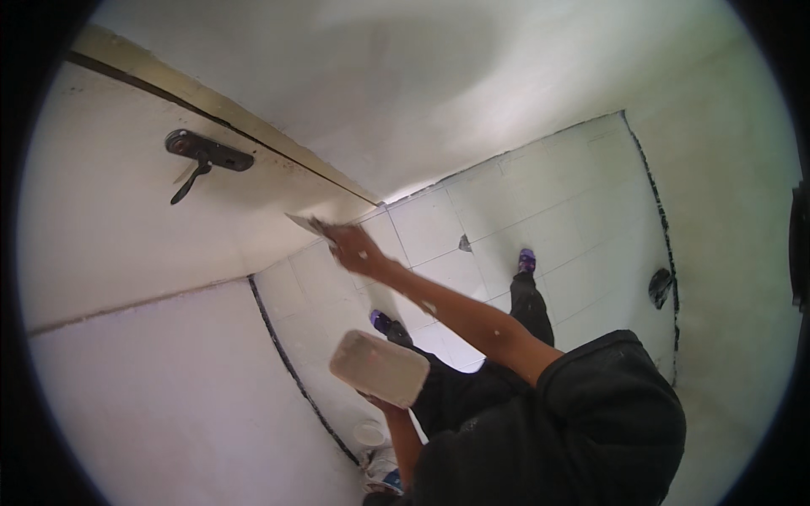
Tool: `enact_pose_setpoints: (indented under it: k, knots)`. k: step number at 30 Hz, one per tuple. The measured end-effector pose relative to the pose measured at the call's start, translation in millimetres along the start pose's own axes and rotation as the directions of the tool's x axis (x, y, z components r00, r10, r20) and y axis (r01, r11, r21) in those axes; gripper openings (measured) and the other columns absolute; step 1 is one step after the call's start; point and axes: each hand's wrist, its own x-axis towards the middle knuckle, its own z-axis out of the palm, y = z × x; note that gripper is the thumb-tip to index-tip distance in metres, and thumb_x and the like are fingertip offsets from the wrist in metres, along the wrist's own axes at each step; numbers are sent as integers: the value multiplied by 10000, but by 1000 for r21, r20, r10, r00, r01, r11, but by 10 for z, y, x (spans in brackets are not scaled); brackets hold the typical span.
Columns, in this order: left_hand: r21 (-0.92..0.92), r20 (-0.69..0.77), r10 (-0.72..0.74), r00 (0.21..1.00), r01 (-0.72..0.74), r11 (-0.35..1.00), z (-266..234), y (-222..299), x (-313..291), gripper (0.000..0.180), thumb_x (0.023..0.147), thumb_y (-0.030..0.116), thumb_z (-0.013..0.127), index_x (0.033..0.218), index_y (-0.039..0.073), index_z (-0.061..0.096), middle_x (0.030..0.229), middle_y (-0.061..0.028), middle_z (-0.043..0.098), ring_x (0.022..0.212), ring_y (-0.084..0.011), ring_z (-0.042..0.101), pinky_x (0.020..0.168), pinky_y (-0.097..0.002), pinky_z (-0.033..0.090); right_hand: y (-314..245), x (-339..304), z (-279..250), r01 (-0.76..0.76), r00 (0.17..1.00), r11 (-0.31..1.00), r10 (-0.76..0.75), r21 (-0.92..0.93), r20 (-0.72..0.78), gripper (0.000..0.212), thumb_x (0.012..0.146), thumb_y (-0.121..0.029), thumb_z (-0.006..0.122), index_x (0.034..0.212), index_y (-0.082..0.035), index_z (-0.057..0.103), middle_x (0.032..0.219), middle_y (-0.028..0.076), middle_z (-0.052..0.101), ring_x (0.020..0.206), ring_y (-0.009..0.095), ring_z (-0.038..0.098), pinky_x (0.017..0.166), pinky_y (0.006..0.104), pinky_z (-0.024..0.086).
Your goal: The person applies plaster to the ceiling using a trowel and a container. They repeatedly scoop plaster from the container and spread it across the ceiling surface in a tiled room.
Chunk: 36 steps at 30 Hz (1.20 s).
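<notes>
My right hand (358, 250) is stretched out ahead, its fingers closed round a putty knife (301, 223) with a thin, pale blade. The blade is close to the white door (126, 181); whether it touches the surface I cannot tell. Pale spots dot my right hand and forearm. Held low in front of my body is a shallow, pale rectangular tub (336, 364) with rounded corners. My left hand (381, 403) grips it from beneath, and most of those fingers are hidden. The tub looks whitish-beige inside.
A dark lever handle (202, 160) on a long plate sticks out from the door. White tiles (422, 228) cover the floor, where a dark scrap (465, 243) and a black crumpled thing (661, 288) lie. A round white container (369, 433) and a bag (382, 471) sit at lower left.
</notes>
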Motion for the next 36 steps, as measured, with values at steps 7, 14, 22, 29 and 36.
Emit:
enact_pose_setpoints:
  k: [7, 14, 22, 29, 36]
  knots:
    - [-15, 169, 94, 981, -93, 996, 1076, -267, 15, 507, 835, 457, 333, 1202, 108, 342, 1141, -72, 442, 1025, -237, 441, 861, -402, 389, -915, -804, -2499, -587, 683, 208, 647, 783, 340, 274, 711, -124, 543, 950, 8, 523, 726, 77, 533, 533, 170, 547, 395, 272, 442]
    - [-130, 280, 96, 955, -62, 990, 2029, -685, -316, 480, 850, 434, 322, 1193, 99, 349, 1126, -69, 449, 1016, -221, 444, 856, -378, 396, -1736, -718, -4429, -623, 591, 229, 765, 748, 257, 460, 724, -103, 545, 1132, 2, 361, 997, 124, 488, 828, 220, 536, 612, 321, 451]
    - [-31, 458, 227, 859, -240, 970, 2272, -226, -392, 457, 868, 411, 311, 1202, 100, 332, 1138, -60, 436, 1016, -197, 436, 843, -342, 405, -3307, -282, -3811, -547, 818, 733, 571, 404, 72, 481, 646, -4, 598, 1093, 12, 423, 1009, 117, 494, 865, 209, 530, 714, 302, 435]
    - [21, 508, 210, 835, -256, 966, 2258, 449, -817, 549, 845, 478, 309, 1246, 114, 215, 1188, -65, 340, 1079, -183, 380, 887, -331, 376, -4173, -138, -2989, -217, 948, 875, 295, -433, 121, 374, 653, -64, 586, 1013, -31, 489, 701, 154, 564, 682, 317, 545, 651, 350, 416]
    - [112, 462, 274, 844, -362, 926, 2467, 596, -1217, 575, 838, 483, 323, 1260, 124, 169, 1209, -56, 314, 1116, -174, 337, 938, -339, 311, -4376, -87, -2862, -270, 892, 800, 417, -536, 174, 359, 667, -92, 575, 1007, -10, 496, 822, 162, 560, 757, 322, 507, 711, 406, 371]
